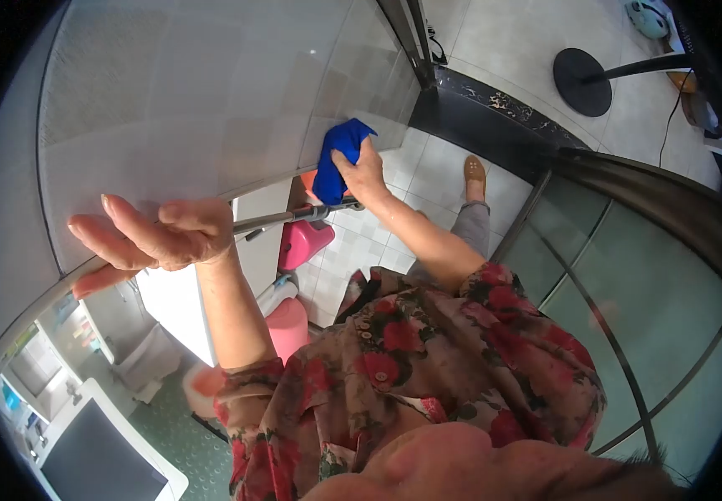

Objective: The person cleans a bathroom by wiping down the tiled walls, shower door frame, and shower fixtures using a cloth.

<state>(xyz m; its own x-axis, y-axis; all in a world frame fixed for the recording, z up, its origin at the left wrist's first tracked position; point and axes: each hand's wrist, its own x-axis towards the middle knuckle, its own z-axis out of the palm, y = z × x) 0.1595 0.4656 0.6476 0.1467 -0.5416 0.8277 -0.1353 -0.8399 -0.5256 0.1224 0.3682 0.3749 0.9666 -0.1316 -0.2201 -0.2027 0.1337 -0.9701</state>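
My right hand (363, 174) grips a blue cloth (338, 163) between thumb and fingers. The cloth lies against the lower part of a large, glossy grey panel (186, 92). Farther left, my left hand (156, 238) is at the panel's edge, its fingers spread and nothing in them. A metal rod (273, 221) runs from beside my left wrist toward the cloth, passing below it.
Pink stools (304, 242) stand on the tiled floor (357, 238) below. A dark raised sill (482, 125) crosses behind the panel. Frosted glass panels (645, 259) are at right, a round black base (582, 82) at upper right, and a white-framed mirror (169, 484) at lower left.
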